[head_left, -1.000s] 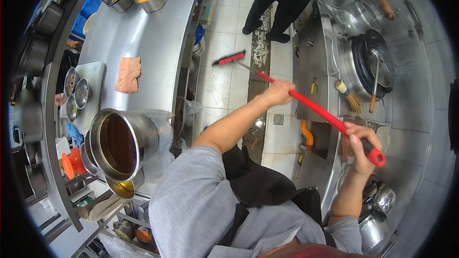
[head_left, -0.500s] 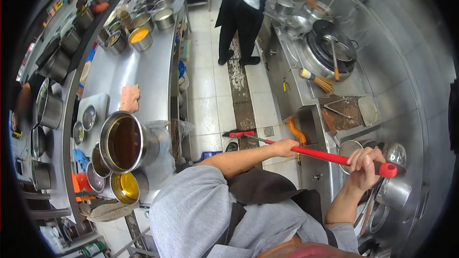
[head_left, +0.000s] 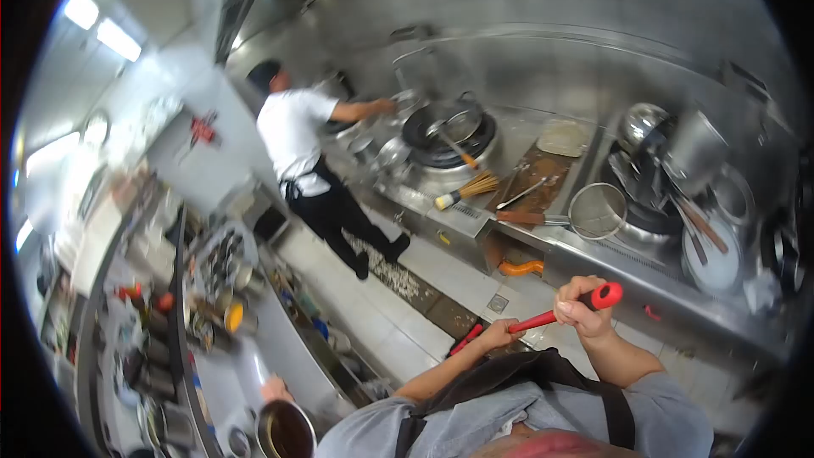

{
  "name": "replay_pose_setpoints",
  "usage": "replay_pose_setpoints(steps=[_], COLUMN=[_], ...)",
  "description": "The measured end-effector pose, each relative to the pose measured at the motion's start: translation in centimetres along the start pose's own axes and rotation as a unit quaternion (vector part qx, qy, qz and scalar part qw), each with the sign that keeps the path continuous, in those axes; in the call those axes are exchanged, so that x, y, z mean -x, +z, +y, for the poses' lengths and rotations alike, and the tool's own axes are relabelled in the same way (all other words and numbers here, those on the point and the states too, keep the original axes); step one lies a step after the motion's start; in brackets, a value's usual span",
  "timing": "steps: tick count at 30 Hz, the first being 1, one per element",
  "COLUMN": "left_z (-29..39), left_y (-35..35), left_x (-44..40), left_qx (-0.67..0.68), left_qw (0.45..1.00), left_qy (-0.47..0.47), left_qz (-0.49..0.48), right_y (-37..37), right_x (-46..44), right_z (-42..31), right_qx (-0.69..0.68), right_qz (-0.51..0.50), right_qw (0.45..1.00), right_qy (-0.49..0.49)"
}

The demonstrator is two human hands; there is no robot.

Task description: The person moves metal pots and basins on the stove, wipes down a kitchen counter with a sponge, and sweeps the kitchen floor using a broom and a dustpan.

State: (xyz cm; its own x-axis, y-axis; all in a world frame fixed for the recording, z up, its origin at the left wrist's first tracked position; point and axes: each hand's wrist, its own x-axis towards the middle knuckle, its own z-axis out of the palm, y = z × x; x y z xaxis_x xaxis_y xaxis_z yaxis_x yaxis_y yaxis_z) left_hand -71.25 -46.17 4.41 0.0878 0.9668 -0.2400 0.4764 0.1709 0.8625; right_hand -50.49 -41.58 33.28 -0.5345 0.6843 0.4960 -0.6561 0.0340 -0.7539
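A red-handled broom (head_left: 534, 321) slants across the floor in front of my body. My left hand (head_left: 498, 335) is wrapped round the lower part of its handle. Higher up, near the red and black end, my right hand (head_left: 582, 307) grips the same handle. The red and black broom head (head_left: 465, 341) is low beside my left forearm, partly hidden by it. Tiled floor (head_left: 398, 314) with a dark wet channel (head_left: 449, 315) runs beyond my hands.
A co-worker (head_left: 297, 144) in a white shirt stands at the wok stove (head_left: 449, 131). A steel counter (head_left: 627, 276) with a strainer (head_left: 598, 210), bamboo brush (head_left: 466, 190) and pans runs to my right. On the left, a steel table (head_left: 275, 335) holds pots (head_left: 286, 431).
The view has swung to the right and up, towards the stove and wall. Both hands have kept their hold on the broom, whose head has come closer to my body.
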Motion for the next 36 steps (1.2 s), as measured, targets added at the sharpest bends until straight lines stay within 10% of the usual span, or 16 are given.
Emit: replay_pose_setpoints(steps=[15, 36], left_z=[0.8, 1.4], left_y=[3.3, 2.7], left_x=[-3.6, -4.7], left_qx=[-0.017, -0.034], left_qw=[0.987, 0.989], left_qy=[-0.015, -0.027], left_qz=[-0.16, -0.14], right_y=[-4.7, -5.9], right_x=[5.5, 3.7], right_z=[-1.4, -1.3], right_qx=[-0.031, -0.041], right_qz=[0.149, 0.147], right_qw=[0.988, 0.988], right_qy=[0.009, 0.007])
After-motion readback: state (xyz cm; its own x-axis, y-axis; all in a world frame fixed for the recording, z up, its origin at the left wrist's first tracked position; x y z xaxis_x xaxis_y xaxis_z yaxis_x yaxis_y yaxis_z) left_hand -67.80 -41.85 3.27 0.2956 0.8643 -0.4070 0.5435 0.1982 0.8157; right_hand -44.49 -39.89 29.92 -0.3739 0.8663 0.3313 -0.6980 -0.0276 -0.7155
